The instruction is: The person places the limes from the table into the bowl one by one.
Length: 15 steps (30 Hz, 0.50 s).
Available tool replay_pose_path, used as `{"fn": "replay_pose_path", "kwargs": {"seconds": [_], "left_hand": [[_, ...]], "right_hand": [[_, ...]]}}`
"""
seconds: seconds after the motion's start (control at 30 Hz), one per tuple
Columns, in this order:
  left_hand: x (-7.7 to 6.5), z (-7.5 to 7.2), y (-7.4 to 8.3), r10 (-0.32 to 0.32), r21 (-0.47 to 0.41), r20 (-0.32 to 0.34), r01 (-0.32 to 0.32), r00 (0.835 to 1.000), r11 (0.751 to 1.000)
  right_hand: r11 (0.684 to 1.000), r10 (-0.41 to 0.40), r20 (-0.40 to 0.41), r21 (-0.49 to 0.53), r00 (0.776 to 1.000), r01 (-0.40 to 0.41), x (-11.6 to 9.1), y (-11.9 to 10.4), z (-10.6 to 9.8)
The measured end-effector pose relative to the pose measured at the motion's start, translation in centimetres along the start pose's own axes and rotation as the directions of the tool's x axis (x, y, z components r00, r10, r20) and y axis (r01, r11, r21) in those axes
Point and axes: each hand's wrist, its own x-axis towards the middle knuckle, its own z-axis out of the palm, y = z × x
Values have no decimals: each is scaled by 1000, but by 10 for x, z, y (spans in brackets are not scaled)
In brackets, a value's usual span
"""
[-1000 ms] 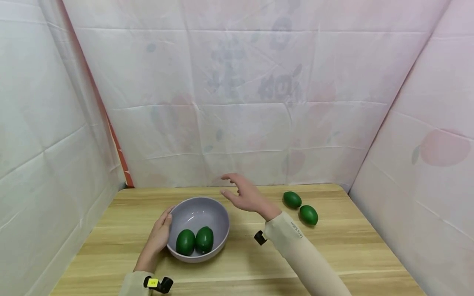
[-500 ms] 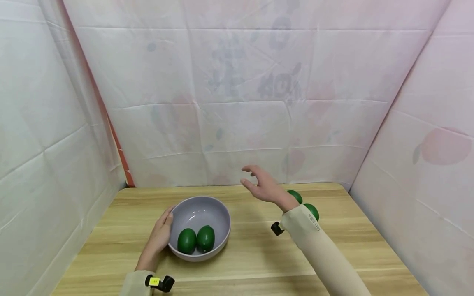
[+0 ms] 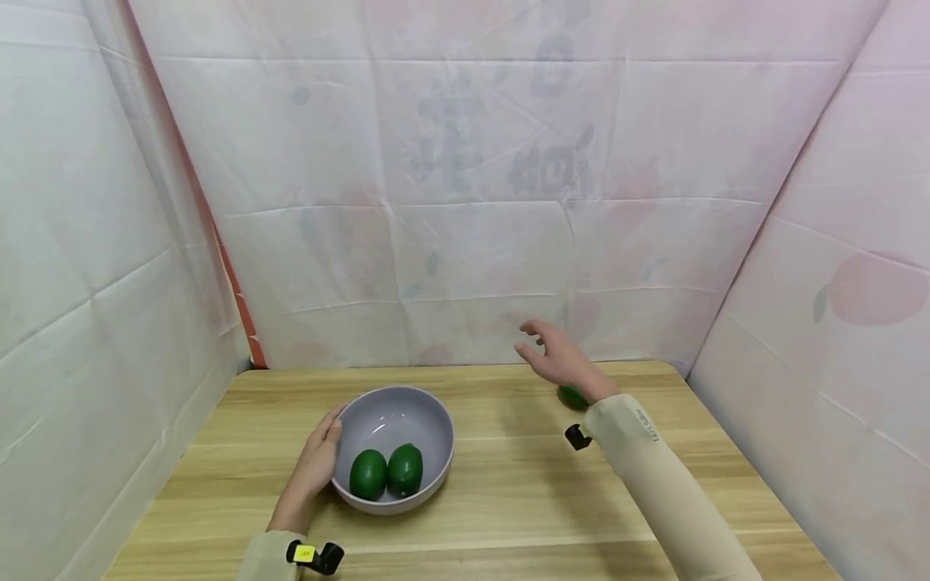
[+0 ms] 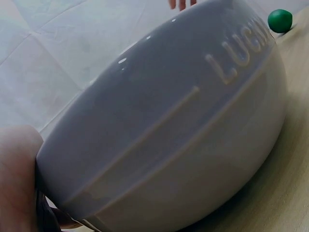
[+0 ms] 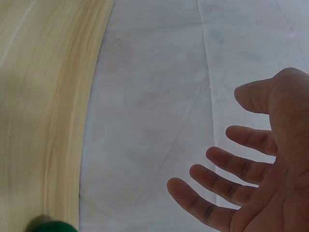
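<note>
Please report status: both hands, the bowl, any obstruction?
Left hand grips bowl. Right hand raised, holding nothing. Two green fruits inside bowl. Right wrist partly hides another fruit in head view.

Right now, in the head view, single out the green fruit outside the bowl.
The green fruit on the table, partly behind the right wrist; the other two sit in the bowl.

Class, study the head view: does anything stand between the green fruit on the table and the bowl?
Nothing visible stands on the table between the green fruit and the bowl. Only the right hand hangs above, its wrist partly hiding the fruit; the bowl's raised rim would likely need clearing.
</note>
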Motion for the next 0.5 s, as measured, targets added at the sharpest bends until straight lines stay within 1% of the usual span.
{"fn": "replay_pose_path", "kwargs": {"seconds": [0.07, 0.2, 0.4, 0.5], "left_hand": [[0, 0, 0, -8, -5, 5, 8, 1000, 1000], [1, 0, -1, -1, -10, 2, 1, 1000, 1000], [2, 0, -1, -1, -1, 5, 1, 1000, 1000], [2, 0, 1, -2, -6, 3, 2, 1000, 1000]], "right_hand": [[999, 32, 7, 3, 999, -32, -1, 6, -3], [995, 101, 36, -6, 994, -101, -3, 18, -7], [981, 193, 66, -29, 979, -192, -5, 33, -11], [975, 221, 68, -39, 973, -219, -6, 39, -12]]}}
